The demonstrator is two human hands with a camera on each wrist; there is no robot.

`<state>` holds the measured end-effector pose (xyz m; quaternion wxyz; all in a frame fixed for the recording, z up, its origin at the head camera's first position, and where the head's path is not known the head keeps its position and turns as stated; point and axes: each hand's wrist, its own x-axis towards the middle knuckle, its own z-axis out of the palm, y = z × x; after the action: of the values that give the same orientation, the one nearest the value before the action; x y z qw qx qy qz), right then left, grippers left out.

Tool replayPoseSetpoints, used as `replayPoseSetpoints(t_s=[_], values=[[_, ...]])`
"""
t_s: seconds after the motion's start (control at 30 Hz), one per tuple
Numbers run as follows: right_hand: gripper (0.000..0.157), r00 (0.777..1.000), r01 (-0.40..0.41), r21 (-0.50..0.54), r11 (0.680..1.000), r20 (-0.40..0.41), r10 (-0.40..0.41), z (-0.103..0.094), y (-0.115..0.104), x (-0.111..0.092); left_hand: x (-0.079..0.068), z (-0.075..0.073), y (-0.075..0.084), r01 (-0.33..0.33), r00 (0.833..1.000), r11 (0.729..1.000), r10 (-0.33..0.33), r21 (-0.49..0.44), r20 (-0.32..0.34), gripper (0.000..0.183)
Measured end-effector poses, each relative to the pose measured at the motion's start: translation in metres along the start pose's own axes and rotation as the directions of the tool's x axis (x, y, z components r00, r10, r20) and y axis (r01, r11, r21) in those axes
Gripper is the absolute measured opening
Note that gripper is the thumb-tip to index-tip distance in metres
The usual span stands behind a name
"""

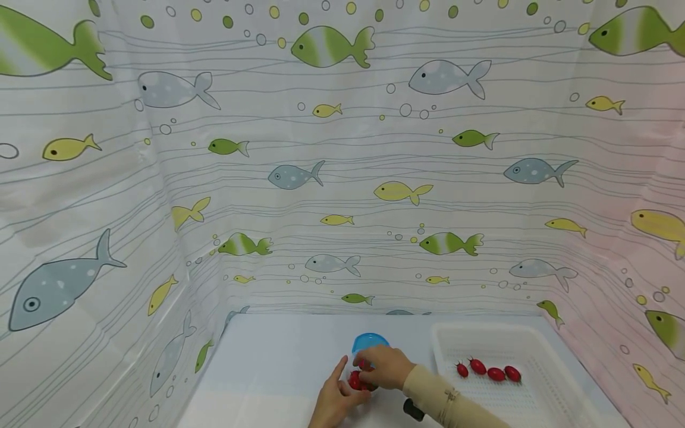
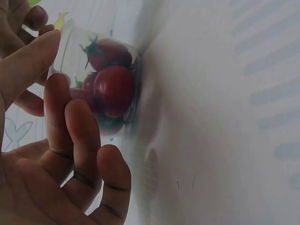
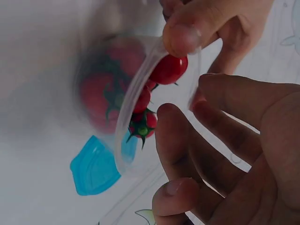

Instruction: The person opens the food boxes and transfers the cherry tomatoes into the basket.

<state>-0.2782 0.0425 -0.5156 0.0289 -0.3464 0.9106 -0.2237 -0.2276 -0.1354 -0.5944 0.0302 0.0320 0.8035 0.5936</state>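
Observation:
My left hand (image 1: 334, 399) holds a clear plastic cup (image 3: 132, 103) near its rim, with the thumb over the edge in the right wrist view. Several cherry tomatoes (image 2: 114, 91) with green stems are inside the cup, one bright red tomato (image 3: 169, 70) just inside the mouth. My right hand (image 1: 389, 367) is at the cup's mouth, its thumb and fingers spread apart with nothing between them in the right wrist view. From the head view, the hands cover most of the cup. A small blue plastic dish or lid (image 3: 96, 168) lies on the table just beyond the cup.
On the right of the table stands a white perforated basket (image 1: 559, 380), with several cherry tomatoes (image 1: 496, 374) in a loose row. A black object (image 1: 413, 410) shows beside the right sleeve (image 1: 446, 399). Fish-patterned sheeting (image 1: 396, 214) surrounds the white table (image 1: 262, 368) at the back and sides.

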Motion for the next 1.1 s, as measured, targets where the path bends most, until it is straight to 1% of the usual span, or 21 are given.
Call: replayPoseSetpoints(t_s=[0.17,0.23,0.43,0.6,0.67,0.83,0.93,1.1], values=[[0.011,0.996,-0.037,0.019,0.999,0.082,0.035,0.009,-0.003,0.005,0.001,-0.001,-0.001,0.007,1.0,1.0,-0.007,-0.001,-0.007,0.103],[0.012,0.994,-0.048,0.019,0.999,0.101,0.046,0.011,-0.004,0.007,0.001,-0.001,-0.001,0.004,1.0,1.0,-0.004,0.005,-0.01,0.104],[0.015,0.995,-0.037,-0.035,0.999,0.095,0.04,0.015,-0.008,0.012,0.002,-0.001,-0.002,-0.015,1.0,1.0,0.015,0.001,-0.007,0.102],[0.016,0.989,-0.081,-0.061,0.995,0.115,0.088,0.016,-0.011,0.015,0.001,-0.001,-0.003,-0.029,1.0,1.0,0.029,0.004,-0.005,0.101],[0.017,0.99,-0.071,-0.068,0.995,0.114,0.079,0.017,-0.012,0.016,0.001,-0.001,-0.002,-0.034,0.999,0.999,0.034,0.003,-0.004,0.1],[0.015,0.995,-0.006,-0.096,0.995,0.099,0.016,0.021,-0.01,0.016,0.0,-0.001,-0.002,-0.032,0.999,0.999,0.032,-0.009,0.002,0.101],[0.015,0.995,0.003,-0.103,0.995,0.101,0.008,0.022,-0.009,0.016,0.001,0.0,-0.002,-0.025,1.0,1.0,0.025,-0.012,0.0,0.101],[0.017,0.994,0.009,-0.103,0.995,0.108,0.002,0.023,-0.007,0.016,0.001,-0.001,-0.001,-0.038,0.999,0.999,0.038,-0.003,-0.003,0.1]])
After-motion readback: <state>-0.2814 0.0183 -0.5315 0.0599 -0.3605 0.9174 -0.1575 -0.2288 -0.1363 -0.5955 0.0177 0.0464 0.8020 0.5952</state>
